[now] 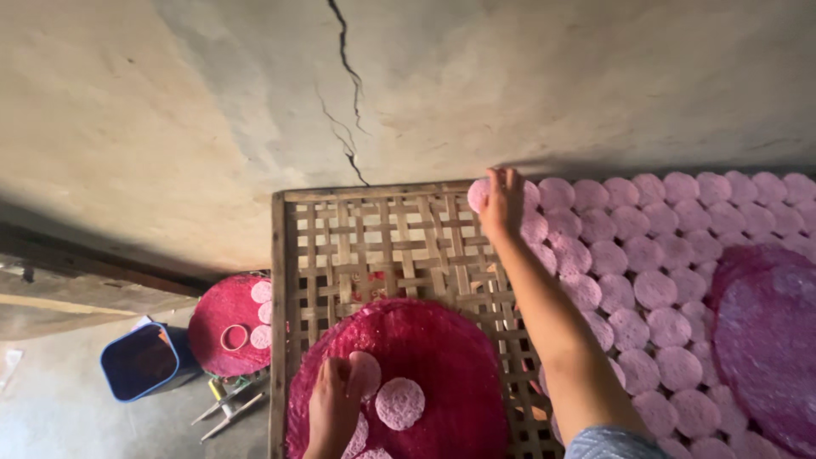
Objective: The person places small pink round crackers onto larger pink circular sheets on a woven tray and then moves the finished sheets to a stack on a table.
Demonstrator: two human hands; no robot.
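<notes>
A person is reaching with the right hand (501, 204) stretched far out to the back edge of a woven bamboo rack (374, 238), fingers spread open and lying flat, pressing a pale pink round disc (478, 195) onto the lattice beside the cracked plaster wall (340, 93). The palm is facing down and nothing is being gripped; the fingertips are touching the disc and its neighbours. Just to the right of this hand, rows of overlapping pink discs (646, 255) are covering the rack, running on to the frame's edge, where a large dark pink round sheet (765, 340) is lying over them.

Close to the body, the left hand (331, 412) is resting on a magenta round mat (425, 357) lying across the rack's near part. Its fingers are curled loosely, thumb and fingers pinching the edge of one pink disc (365, 374) and lifting it off the mat. Another loose disc (400, 403) is lying just to the right of that hand, with more partly showing beneath it.

Left of the left hand, beyond the rack's edge, a second magenta mat (223, 323) is sitting lower down, carrying a few discs and a small ring cutter (234, 337). A blue bucket (140, 361) is standing further left on the floor, near some metal tools (229, 404).
</notes>
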